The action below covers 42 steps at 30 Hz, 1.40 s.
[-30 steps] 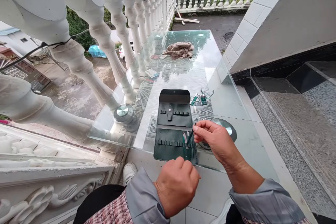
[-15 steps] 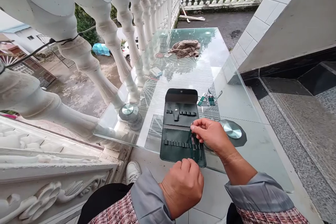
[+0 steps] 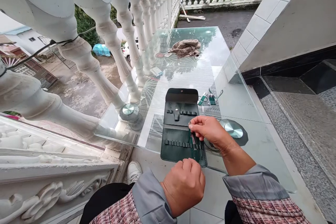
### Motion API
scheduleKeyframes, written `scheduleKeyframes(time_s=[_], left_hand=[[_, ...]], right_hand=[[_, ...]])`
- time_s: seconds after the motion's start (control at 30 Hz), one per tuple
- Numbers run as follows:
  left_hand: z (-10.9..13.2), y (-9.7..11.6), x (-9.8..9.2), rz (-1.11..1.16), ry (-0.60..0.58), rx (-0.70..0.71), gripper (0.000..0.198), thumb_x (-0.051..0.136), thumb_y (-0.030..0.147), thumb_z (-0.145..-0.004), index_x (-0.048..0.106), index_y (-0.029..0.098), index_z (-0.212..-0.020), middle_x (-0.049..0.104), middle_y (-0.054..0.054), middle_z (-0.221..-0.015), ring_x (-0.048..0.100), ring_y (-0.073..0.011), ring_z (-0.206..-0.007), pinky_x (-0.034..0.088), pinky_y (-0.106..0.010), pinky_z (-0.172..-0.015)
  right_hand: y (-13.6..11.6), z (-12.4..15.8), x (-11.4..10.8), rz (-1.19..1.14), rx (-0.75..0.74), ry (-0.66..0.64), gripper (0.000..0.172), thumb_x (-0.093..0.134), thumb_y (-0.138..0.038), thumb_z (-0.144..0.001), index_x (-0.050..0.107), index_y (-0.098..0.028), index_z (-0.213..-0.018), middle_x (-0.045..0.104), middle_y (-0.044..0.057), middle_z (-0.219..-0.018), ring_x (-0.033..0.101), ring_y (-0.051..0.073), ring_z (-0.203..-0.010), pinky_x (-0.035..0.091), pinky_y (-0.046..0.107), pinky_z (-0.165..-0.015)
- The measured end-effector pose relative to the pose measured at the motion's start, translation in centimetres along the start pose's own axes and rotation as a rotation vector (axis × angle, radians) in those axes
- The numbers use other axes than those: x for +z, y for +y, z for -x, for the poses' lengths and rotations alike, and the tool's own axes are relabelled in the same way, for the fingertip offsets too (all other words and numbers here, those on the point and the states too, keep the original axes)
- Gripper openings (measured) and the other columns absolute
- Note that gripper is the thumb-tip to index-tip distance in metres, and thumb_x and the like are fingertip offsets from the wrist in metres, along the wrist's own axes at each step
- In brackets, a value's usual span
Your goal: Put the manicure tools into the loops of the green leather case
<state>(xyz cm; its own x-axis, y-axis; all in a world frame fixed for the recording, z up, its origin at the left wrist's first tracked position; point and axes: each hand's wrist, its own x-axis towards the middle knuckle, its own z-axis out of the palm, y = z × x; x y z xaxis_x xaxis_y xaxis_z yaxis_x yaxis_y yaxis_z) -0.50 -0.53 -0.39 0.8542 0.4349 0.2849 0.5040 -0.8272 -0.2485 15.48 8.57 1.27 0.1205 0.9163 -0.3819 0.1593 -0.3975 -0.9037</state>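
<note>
An open dark green manicure-style case (image 3: 174, 135) with rows of elastic loops lies on the near end of the glass table (image 3: 237, 99). Over its right side is my right hand (image 3: 211, 132), thumb and forefinger pinched on a slim metal tool (image 3: 190, 123), of which little shows. Below these fingers, slim metal tools (image 3: 193, 139) sit in the right-hand loops; most other loops hold nothing. My left hand (image 3: 185, 186) is closed in a fist at the case's near edge. Its fingertips, and anything in them, are hidden.
Small green-and-metal items (image 3: 212, 99) lie beyond the case to the right. A brown cloth (image 3: 185, 48) and a small white-and-blue packet (image 3: 156, 71) are farther off on the glass. White balusters (image 3: 126, 47) line the left; granite steps (image 3: 296, 122) rise at right.
My right hand has shifted slightly left and up over the case, still pinching. The left hand stays closed, nearly in place.
</note>
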Motion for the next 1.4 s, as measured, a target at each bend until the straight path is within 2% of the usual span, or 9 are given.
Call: scheduleKeyframes(time_s=[0.17, 0.37, 0.47, 0.87, 1.0, 1.07, 1.27, 1.4], left_hand=[[0.0, 0.0, 0.0, 0.005, 0.018, -0.005, 0.018, 0.038, 0.008, -0.081, 0.056, 0.011, -0.083, 0.06, -0.011, -0.083, 0.051, -0.0163, -0.059, 0.039, -0.028, -0.047], [-0.1, -0.1, 0.1, -0.007, -0.02, 0.022, 0.013, 0.039, 0.009, -0.082, 0.052, 0.012, -0.082, 0.058, -0.01, -0.082, 0.051, -0.0154, -0.057, 0.038, -0.027, -0.047], [-0.1, 0.0, 0.2, -0.003, -0.003, 0.011, 0.013, 0.04, 0.008, -0.082, 0.051, 0.013, -0.081, 0.058, -0.009, -0.081, 0.051, -0.0156, -0.057, 0.037, -0.028, -0.046], [0.0, 0.0, 0.3, -0.003, 0.037, -0.003, 0.01, 0.042, 0.008, -0.079, 0.05, 0.014, -0.078, 0.057, -0.008, -0.078, 0.051, -0.0158, -0.056, 0.036, -0.028, -0.045], [0.1, 0.0, 0.3, -0.017, 0.0, 0.018, 0.01, 0.042, 0.008, -0.08, 0.05, 0.013, -0.081, 0.058, -0.009, -0.08, 0.051, -0.0155, -0.057, 0.037, -0.027, -0.046], [0.1, 0.0, 0.3, -0.019, -0.013, 0.029, 0.009, 0.043, 0.008, -0.08, 0.05, 0.013, -0.081, 0.058, -0.01, -0.081, 0.051, -0.0153, -0.057, 0.036, -0.027, -0.046], [0.1, 0.0, 0.3, -0.009, -0.016, 0.023, 0.01, 0.042, 0.008, -0.081, 0.05, 0.013, -0.082, 0.058, -0.01, -0.081, 0.051, -0.0157, -0.058, 0.036, -0.027, -0.046], [0.1, 0.0, 0.2, 0.002, -0.015, 0.022, 0.011, 0.042, 0.008, -0.081, 0.051, 0.012, -0.083, 0.058, -0.01, -0.081, 0.052, -0.016, -0.059, 0.038, -0.027, -0.047]], right_hand=[[0.0, 0.1, 0.2, 0.061, 0.014, -0.016, 0.007, 0.062, -0.021, -0.06, 0.056, -0.018, -0.06, 0.055, -0.004, -0.05, 0.042, 0.006, -0.038, 0.033, 0.019, -0.034], [0.1, 0.3, 0.1, 0.288, -0.108, -0.08, 0.007, 0.059, -0.019, -0.06, 0.056, -0.018, -0.053, 0.053, -0.004, -0.047, 0.048, 0.009, -0.047, 0.037, 0.022, -0.047], [0.1, 0.4, -0.1, 0.388, -0.102, -0.083, 0.009, 0.058, -0.021, -0.061, 0.055, -0.019, -0.052, 0.053, -0.004, -0.047, 0.049, 0.011, -0.049, 0.036, 0.023, -0.049], [-0.4, 1.4, -0.4, 0.842, -0.168, 0.067, 0.018, 0.054, -0.024, -0.072, 0.06, -0.022, -0.056, 0.064, 0.001, -0.06, 0.052, 0.014, -0.058, 0.03, 0.026, -0.053], [-0.1, 1.5, -1.2, 0.874, -0.313, 0.259, 0.014, 0.051, -0.027, -0.078, 0.064, -0.024, -0.072, 0.065, 0.002, -0.071, 0.054, 0.016, -0.065, 0.031, 0.028, -0.055], [0.1, 1.2, -1.5, 0.863, -0.411, 0.314, 0.015, 0.049, -0.026, -0.08, 0.063, -0.023, -0.078, 0.065, 0.002, -0.079, 0.055, 0.017, -0.071, 0.033, 0.028, -0.059], [0.9, 0.0, -1.7, 0.862, -0.431, 0.35, 0.02, 0.044, -0.024, -0.085, 0.064, -0.021, -0.082, 0.062, 0.005, -0.086, 0.054, 0.019, -0.081, 0.036, 0.03, -0.067], [0.9, -0.4, -1.2, 0.901, -0.438, 0.294, 0.017, 0.047, -0.025, -0.084, 0.063, -0.021, -0.08, 0.06, 0.005, -0.085, 0.054, 0.02, -0.085, 0.036, 0.03, -0.068]])
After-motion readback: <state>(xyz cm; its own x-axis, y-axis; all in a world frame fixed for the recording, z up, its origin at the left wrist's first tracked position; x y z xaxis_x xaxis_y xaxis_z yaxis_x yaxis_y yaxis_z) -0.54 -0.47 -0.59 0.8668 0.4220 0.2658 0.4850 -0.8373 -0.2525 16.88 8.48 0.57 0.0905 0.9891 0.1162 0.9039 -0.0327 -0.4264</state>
